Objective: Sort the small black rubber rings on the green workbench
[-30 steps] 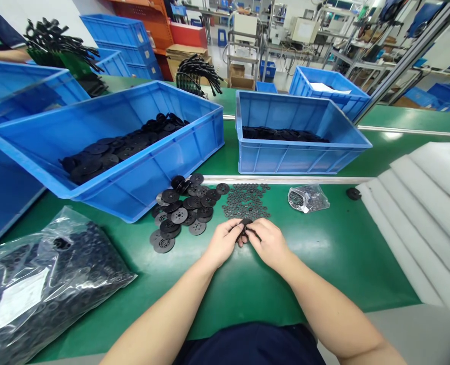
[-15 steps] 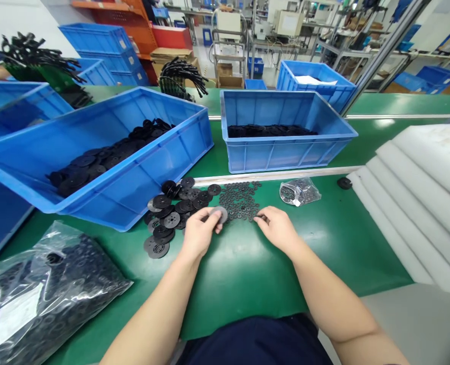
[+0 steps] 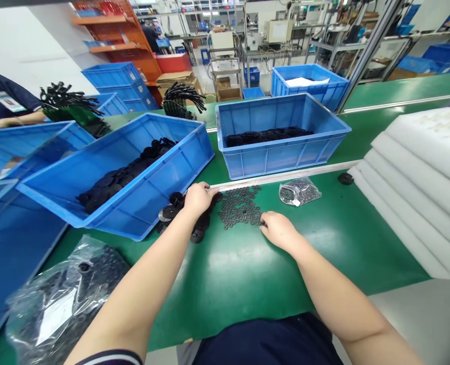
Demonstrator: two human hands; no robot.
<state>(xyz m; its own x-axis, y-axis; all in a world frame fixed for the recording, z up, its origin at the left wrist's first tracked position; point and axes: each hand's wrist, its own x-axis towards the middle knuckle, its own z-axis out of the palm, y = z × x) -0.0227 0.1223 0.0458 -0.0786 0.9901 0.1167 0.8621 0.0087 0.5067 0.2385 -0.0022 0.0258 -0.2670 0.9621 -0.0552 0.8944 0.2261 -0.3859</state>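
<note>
the step in hand looks like picking up parts: the left hand is over the pile of black discs on the green table, its fingertips hidden, so i cannot tell whether they grip one. the right hand is at the right edge of the small rings, fingers curled close together, perhaps on a ring; i cannot tell. the next move seems to call for pinching a single disc. the left bin crowds the pile, while a small clear bag lies beyond the right hand
</note>
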